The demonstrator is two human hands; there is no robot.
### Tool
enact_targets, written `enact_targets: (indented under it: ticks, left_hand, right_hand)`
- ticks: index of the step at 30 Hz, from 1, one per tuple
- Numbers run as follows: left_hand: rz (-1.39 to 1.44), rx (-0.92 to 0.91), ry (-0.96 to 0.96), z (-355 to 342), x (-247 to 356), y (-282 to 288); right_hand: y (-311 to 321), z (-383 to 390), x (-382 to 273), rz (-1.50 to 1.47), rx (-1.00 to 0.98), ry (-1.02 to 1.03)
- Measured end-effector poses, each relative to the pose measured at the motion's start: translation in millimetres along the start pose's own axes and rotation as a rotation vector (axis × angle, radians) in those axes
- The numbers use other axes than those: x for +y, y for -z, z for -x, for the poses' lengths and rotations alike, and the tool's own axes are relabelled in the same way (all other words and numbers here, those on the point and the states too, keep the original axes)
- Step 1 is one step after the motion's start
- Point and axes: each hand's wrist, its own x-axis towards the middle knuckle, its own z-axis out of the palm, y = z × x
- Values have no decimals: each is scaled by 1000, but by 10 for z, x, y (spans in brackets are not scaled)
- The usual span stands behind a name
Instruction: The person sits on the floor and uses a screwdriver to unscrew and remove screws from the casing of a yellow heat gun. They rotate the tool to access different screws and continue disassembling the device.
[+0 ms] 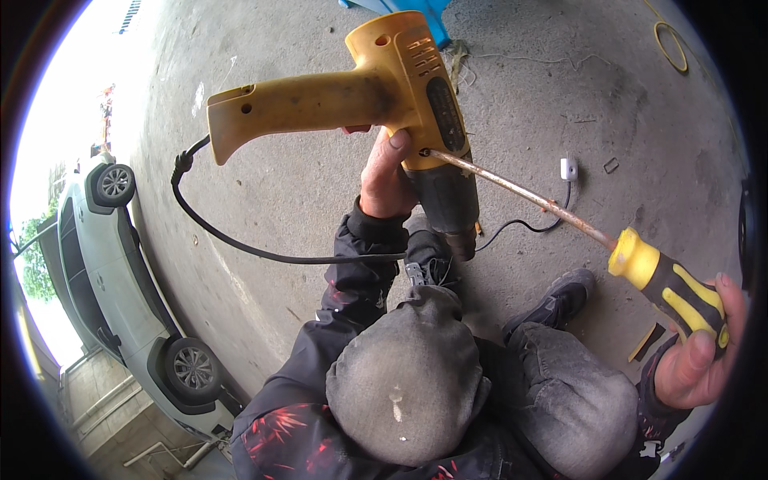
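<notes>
A yellow heat gun (312, 102) with a black nozzle end lies across my view, its handle pointing left. My left hand (388, 182) grips its body from below, near the black collar, with the thumb showing by a screw hole. In my right hand (704, 360), at the far right, is a screwdriver (538, 202) with a long rusty shaft and a yellow and black handle. Its tip sits at the screw hole beside my left thumb; how deep it goes I cannot tell. The gun's black cord (240, 246) loops down from the handle end.
Grey concrete floor (264, 184) lies around my shoes and bent knees (404, 376). A white plug (569, 169) on a black cord rests to the right. A blue plastic object (436, 24) stands at the top, a yellow hose loop (670, 46) top right. A white car (128, 280) is parked left.
</notes>
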Motion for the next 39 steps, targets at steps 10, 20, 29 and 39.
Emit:
enact_targets:
  ticks: [10, 20, 29, 39]
  left_hand:
    - [42, 0, 18, 9, 9, 18]
    - [-45, 104, -36, 5, -43, 12]
    - [32, -9, 22, -2, -3, 75]
    - [-111, 89, 28, 1, -32, 95]
  right_hand:
    - [13, -159, 8, 99, -124, 346]
    - [-57, -318, 141, -37, -199, 738]
    - [62, -371, 132, -139, -385, 281]
    - [23, -399, 354, -287, -408, 181]
